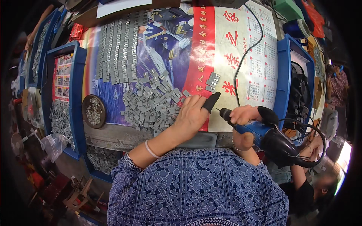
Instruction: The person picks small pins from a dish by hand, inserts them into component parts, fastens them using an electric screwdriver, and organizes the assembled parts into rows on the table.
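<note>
My right hand (245,116) is closed around a blue-and-black power screwdriver (260,135), its bit pointing left toward my left hand. My left hand (192,115) lies palm down at the right edge of a loose pile of small grey pieces (151,107) that look like pencil sharpeners. Its fingers are spread, and a black cover on the thumb (211,102) reaches toward a short row of sharpeners (213,81). Whatever lies under the palm is hidden. Left of the pile stands a round dish (87,119) of tiny metal parts, probably screws.
Sharpeners in neat rows (118,47) cover the back left. Blue trays (78,94) with grey parts stand at the left; another blue tray (283,75) holding black items is at the right. A black cable (236,73) crosses the poster-covered table. Another person (301,188) is at the lower right.
</note>
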The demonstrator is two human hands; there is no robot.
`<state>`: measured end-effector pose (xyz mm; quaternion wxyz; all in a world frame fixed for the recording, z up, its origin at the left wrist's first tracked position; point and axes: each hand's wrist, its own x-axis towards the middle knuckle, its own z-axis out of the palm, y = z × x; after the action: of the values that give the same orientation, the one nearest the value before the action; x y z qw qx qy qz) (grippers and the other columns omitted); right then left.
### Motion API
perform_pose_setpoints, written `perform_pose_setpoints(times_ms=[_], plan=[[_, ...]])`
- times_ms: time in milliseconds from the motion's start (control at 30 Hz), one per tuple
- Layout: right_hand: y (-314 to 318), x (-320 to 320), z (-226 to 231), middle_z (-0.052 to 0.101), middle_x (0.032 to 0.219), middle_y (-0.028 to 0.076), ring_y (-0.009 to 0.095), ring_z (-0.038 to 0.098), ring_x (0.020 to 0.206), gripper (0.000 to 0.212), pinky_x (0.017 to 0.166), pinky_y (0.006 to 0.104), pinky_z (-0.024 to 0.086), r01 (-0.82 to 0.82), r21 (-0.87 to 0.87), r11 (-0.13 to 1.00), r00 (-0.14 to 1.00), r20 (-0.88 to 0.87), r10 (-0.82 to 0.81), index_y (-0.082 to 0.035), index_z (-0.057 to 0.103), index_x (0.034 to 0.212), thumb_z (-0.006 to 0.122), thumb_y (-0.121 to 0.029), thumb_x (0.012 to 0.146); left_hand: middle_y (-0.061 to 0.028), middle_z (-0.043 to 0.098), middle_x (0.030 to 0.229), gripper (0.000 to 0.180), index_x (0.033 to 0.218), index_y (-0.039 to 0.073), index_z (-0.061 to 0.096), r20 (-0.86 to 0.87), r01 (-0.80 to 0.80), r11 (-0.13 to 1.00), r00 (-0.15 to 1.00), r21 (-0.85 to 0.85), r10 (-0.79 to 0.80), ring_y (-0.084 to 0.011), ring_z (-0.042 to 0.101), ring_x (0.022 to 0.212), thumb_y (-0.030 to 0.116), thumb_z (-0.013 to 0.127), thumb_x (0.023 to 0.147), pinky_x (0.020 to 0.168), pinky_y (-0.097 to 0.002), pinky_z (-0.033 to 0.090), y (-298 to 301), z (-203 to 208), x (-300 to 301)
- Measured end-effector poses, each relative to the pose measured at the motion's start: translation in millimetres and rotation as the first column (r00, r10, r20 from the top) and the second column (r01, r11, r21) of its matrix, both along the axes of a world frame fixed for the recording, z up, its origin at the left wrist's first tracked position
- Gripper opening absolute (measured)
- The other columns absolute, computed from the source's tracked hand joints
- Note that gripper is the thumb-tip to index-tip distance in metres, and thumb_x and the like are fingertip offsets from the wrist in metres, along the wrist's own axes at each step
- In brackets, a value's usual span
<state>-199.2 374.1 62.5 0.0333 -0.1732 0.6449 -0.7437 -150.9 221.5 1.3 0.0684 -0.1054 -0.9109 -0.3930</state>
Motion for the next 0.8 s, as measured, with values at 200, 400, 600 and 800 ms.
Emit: perform_pose_setpoints(times_ms=[200, 400, 600, 800], plan=[[12.0, 5.2, 2.3, 0.048, 0.071, 0.006, 0.018, 0.051, 0.066, 0.045, 0.065, 0.0321, 0.044, -0.104, 0.032, 0.994, 0.991, -0.077, 0.106, -0.006, 0.045, 0.079, 0.067, -0.045, 0.074, -0.0125, 0.052, 0.092, 0.013, 0.075, 0.002, 0.062, 0.001, -0.054, 0.982, 0.998, -0.183, 0.055, -0.0266, 0.049, 0.093, 0.013, 0.055, 0.072, 0.077, -0.0384, 0.036, -9.1, 10.5, 21.0], [14.9, 19.9, 1.7, 0.048, 0.072, 0.006, 0.019, 0.052, 0.067, 0.043, 0.069, 0.0318, 0.045, 0.011, -0.081, 0.997, 0.998, -0.068, -0.017, -0.006, 0.047, 0.077, 0.068, -0.043, 0.073, -0.0163, 0.055, 0.101, 0.012, 0.081, -0.001, 0.059, -0.062, -0.173, 0.981, 0.984, -0.091, 0.168, -0.0283, 0.05, 0.091, 0.009, 0.056, 0.074, 0.077, -0.0402, 0.038, -36.1, 35.6, 46.3], [4.4, 24.0, 9.5, 0.047, 0.072, 0.006, 0.018, 0.051, 0.066, 0.044, 0.068, 0.032, 0.045, 0.005, -0.088, 0.996, 0.997, -0.082, -0.012, -0.005, 0.046, 0.08, 0.068, -0.042, 0.074, -0.0188, 0.058, 0.099, 0.015, 0.089, -0.004, 0.059, -0.241, -0.805, 0.546, 0.592, -0.233, 0.769, -0.0354, 0.052, 0.09, 0.006, 0.062, 0.077, 0.078, -0.0457, 0.039, -143.8, 23.0, 117.6], [-3.4, 33.5, 16.1, 0.047, 0.073, 0.008, 0.018, 0.052, 0.069, 0.045, 0.069, 0.0304, 0.044, -0.057, -0.062, 0.996, 0.998, -0.019, 0.056, -0.005, 0.046, 0.081, 0.068, -0.044, 0.074, -0.0179, 0.056, 0.091, 0.012, 0.084, -0.001, 0.056, -0.223, -0.86, 0.358, 0.454, -0.364, 0.863, -0.0351, 0.051, 0.089, 0.007, 0.062, 0.078, 0.075, -0.0437, 0.039, -200.4, 2.3, 144.7]])
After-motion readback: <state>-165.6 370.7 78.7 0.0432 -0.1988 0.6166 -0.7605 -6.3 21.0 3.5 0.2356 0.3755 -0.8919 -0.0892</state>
